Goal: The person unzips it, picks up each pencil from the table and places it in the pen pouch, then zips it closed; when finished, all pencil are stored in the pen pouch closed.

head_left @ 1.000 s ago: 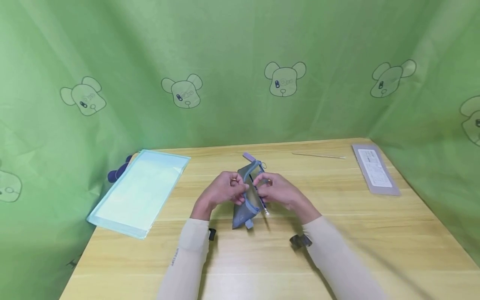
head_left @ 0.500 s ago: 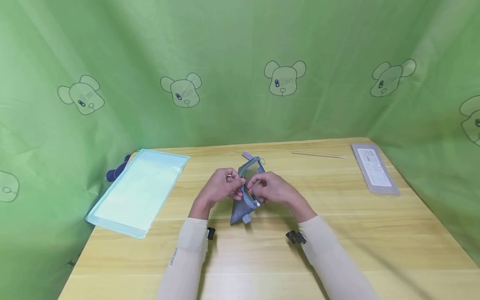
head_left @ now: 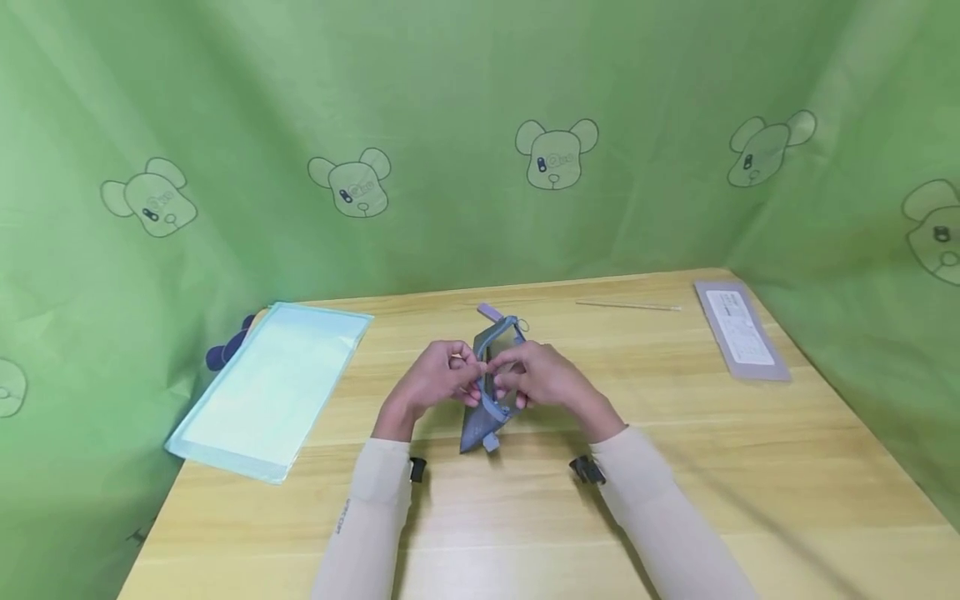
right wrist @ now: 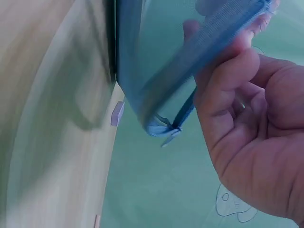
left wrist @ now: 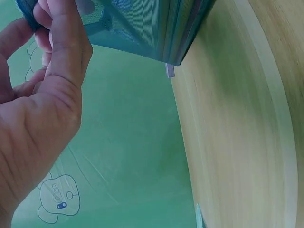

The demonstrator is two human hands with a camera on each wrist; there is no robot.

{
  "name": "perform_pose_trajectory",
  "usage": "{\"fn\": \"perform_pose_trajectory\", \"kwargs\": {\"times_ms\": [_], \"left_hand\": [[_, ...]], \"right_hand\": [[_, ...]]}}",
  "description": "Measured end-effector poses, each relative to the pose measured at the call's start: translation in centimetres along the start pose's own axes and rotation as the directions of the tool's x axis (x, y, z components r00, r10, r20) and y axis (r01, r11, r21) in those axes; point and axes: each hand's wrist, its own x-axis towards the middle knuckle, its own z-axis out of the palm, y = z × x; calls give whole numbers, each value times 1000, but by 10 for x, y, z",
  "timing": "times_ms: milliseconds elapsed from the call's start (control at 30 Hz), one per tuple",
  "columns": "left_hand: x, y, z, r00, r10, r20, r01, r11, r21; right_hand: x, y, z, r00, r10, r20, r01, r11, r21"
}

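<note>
A blue-grey mesh zip pouch [head_left: 480,427] stands mid-table with its mouth unzipped between my two hands. My left hand [head_left: 438,375] pinches the left edge of the mouth between thumb and fingers. My right hand [head_left: 543,379] is at the opposite edge, fingers curled round the blue zip band [right wrist: 199,57] and tips reaching over the opening. A dark, slim strip shows inside the mouth; its kind cannot be told. In the right wrist view the zip pull [right wrist: 172,135] hangs at the pouch's corner, and part of the fingers is hidden behind the band.
Behind the pouch lies a small purple block [head_left: 490,312]. To the left is a light-blue translucent folder [head_left: 277,383], with a dark blue object [head_left: 225,350] beyond it. A thin stick [head_left: 628,305] and a mauve packet with a white label [head_left: 742,332] lie at the back right.
A dark, slim pen-like stick with a white end, in my right hand earlier, has gone down into the pouch and its white end is out of sight. My right hand shifted slightly left.
</note>
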Motion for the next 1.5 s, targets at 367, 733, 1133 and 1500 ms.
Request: {"fn": "perform_pose_trajectory", "kwargs": {"times_ms": [367, 733, 1133, 1500], "left_hand": [[-4, 0, -10, 999, -15, -44, 16, 1000, 16], [-7, 5, -12, 999, -34, -19, 34, 999, 27], [-9, 3, -16, 999, -46, -16, 46, 998, 43], [-9, 4, -20, 999, -38, -25, 39, 999, 38]], "right_hand": [[-2, 43, -52, 989, -43, -140, 49, 998, 45], [9, 141, -142, 942, 91, -323, -185, 944, -274], [19, 199, -173, 964, 89, -251, -206, 848, -489], [13, 181, -162, 961, 94, -260, -211, 857, -470]]}}
